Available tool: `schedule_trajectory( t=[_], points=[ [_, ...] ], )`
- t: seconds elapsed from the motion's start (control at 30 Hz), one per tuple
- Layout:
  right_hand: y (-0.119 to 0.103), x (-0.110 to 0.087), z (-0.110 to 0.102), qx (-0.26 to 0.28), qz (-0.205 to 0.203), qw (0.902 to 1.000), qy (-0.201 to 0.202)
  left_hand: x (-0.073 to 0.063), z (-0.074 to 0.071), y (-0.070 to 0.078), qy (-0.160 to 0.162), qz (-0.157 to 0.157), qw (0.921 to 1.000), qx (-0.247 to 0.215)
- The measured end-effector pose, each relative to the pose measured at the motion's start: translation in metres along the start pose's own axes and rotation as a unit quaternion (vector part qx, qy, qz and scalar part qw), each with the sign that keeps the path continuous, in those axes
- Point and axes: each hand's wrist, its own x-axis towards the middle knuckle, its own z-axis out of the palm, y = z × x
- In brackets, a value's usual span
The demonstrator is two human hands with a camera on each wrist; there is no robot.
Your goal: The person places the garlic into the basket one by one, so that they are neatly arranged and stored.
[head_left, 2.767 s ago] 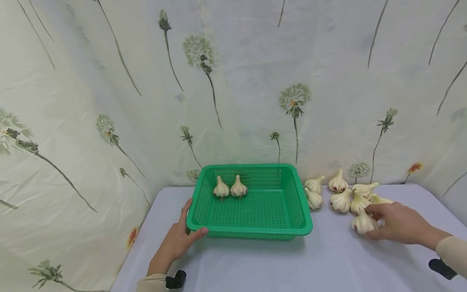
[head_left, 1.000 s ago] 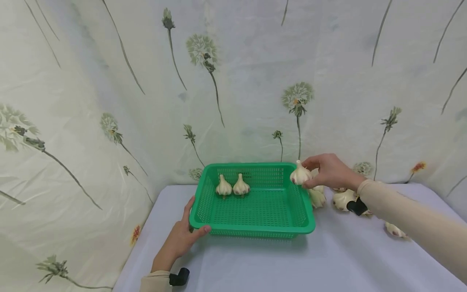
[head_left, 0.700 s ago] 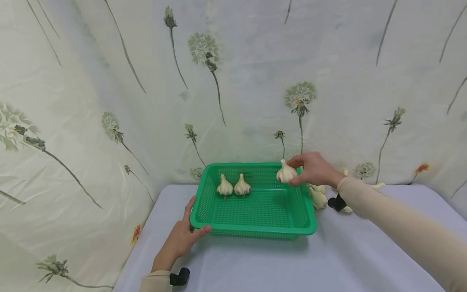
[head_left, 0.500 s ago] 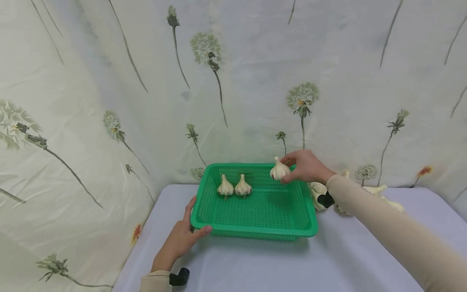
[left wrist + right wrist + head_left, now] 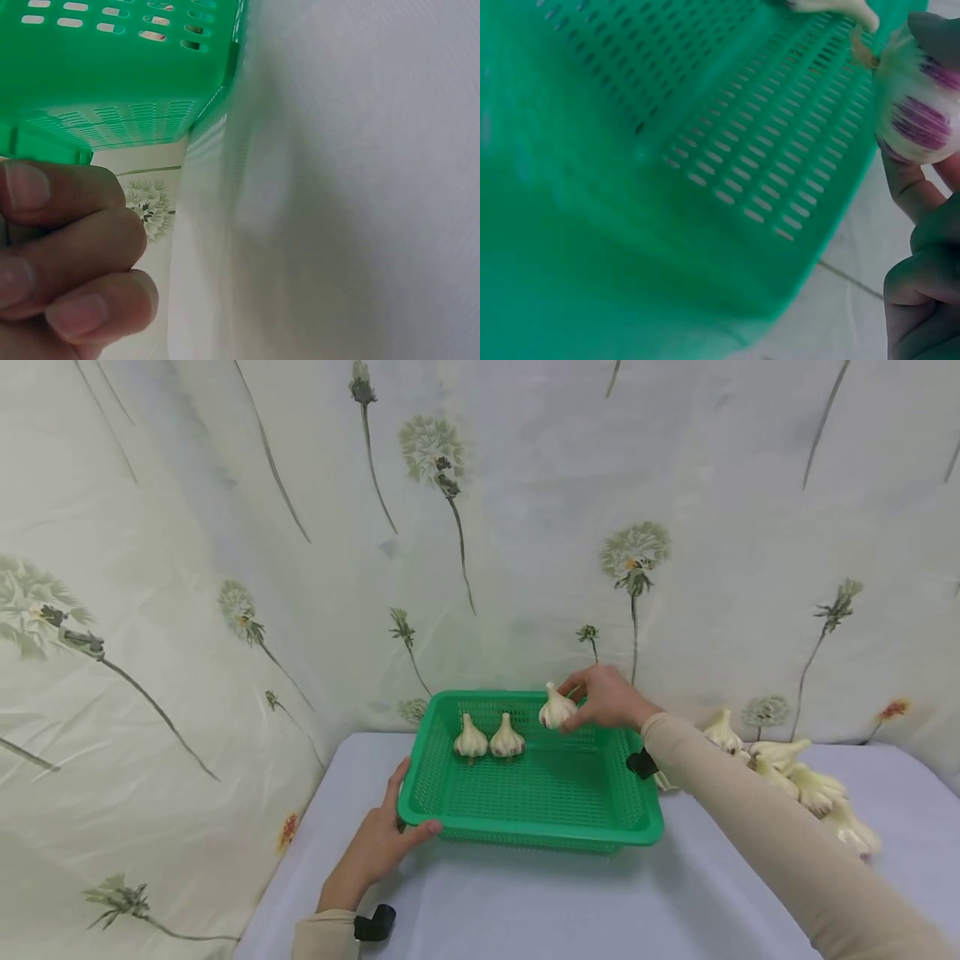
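Note:
In the head view a green plastic basket (image 5: pixel 536 833) sits on the table, with two garlic bulbs upright inside near its back left: a left bulb (image 5: pixel 470 741) and a right bulb (image 5: pixel 507 740). Above the basket's back right part, my right hand (image 5: pixel 606 697) pinches another garlic bulb (image 5: pixel 557 710) between thumb and fingers, stem up. Purple streaks mark that bulb in the right wrist view. My left hand (image 5: pixel 377 843) holds the basket's front left corner, thumb on the front rim. Its curled fingers (image 5: pixel 82 255) show beside the basket wall in the left wrist view.
Several more garlic bulbs (image 5: pixel 817 789) are heaped on the white-covered table (image 5: pixel 510 902) right of the basket, partly hidden behind my right forearm. A patterned curtain (image 5: pixel 525 527) hangs behind and at the left.
My right hand took a garlic bulb from the front of the right-hand heap and carried it left over the basket. My left hand stays at the corner. The view has shifted slightly.

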Motion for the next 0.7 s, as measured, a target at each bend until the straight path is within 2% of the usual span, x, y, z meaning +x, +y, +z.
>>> schedule_trajectory(
  t=[0.13, 0.33, 0.53, 0.7],
  points=[
    [0.001, 0.009, 0.009, -0.007, -0.002, 1.0000, -0.005, 0.001, 0.001, -0.001, 0.003, 0.000, 1.0000, 0.000],
    [-0.003, 0.019, 0.022, -0.021, 0.020, 0.9994, -0.018, 0.003, 0.000, -0.002, 0.000, -0.003, 1.0000, -0.002],
    [-0.002, 0.024, 0.041, -0.054, 0.023, 0.9978, -0.029, 0.003, 0.001, -0.004, 0.001, 0.000, 1.0000, -0.001],
    [0.004, 0.025, 0.056, -0.060, 0.038, 0.9970, -0.033, 0.004, 0.001, -0.004, 0.000, -0.002, 1.0000, -0.002]
  ],
)
